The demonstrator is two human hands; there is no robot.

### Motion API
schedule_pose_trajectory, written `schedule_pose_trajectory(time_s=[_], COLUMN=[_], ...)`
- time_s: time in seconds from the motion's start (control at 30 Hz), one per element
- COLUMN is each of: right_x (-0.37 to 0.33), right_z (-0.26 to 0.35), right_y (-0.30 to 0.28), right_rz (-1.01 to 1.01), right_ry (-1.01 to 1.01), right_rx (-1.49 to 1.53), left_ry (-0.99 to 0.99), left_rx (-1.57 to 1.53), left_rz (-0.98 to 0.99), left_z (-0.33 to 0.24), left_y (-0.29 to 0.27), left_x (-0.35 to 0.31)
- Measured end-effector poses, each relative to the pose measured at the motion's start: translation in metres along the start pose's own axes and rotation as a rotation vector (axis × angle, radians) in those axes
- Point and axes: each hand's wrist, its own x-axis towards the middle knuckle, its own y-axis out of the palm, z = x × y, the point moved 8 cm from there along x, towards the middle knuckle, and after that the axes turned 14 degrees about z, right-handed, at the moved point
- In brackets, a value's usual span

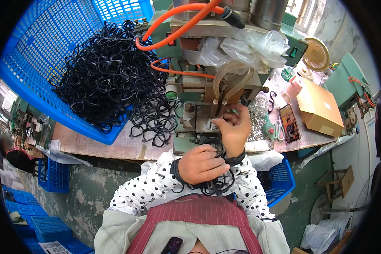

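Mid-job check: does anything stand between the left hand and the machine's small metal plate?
Yes. Black loops bunch just beyond the left hand, on the line toward the metal plate. The right hand is at the plate's right side. Nothing else visible blocks that line.

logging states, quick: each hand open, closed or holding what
Left hand: curled over black looped pieces; grip cannot be told.
Right hand: nearly closed at metal fixture; hold cannot be told.

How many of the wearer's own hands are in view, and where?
2: right hand at the metal fixture, left hand nearer the pinstriped apron. Neither is hidden.
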Motion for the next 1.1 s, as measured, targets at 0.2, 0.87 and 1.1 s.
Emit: schedule_pose_trajectory(time_s=[0.2, 0.87, 1.1], right_x=[0.0, -0.016, -0.023], right_z=[0.008, -0.076, -0.066], right_y=[-0.027, -0.168, -0.165], right_rz=[-0.027, -0.169, -0.277], right_ry=[-0.071, 0.079, 0.05], right_rx=[-0.286, -0.726, -0.687], left_ry=[-0.016, -0.168, -1.073], left_rx=[-0.108, 0.037, 0.448], left_rz=[0.038, 0.078, -0.122], left_z=[0.015, 0.024, 0.107], left_y=[0.001, 0.008, -0.001], left_x=[0.004, -0.007, -0.148])
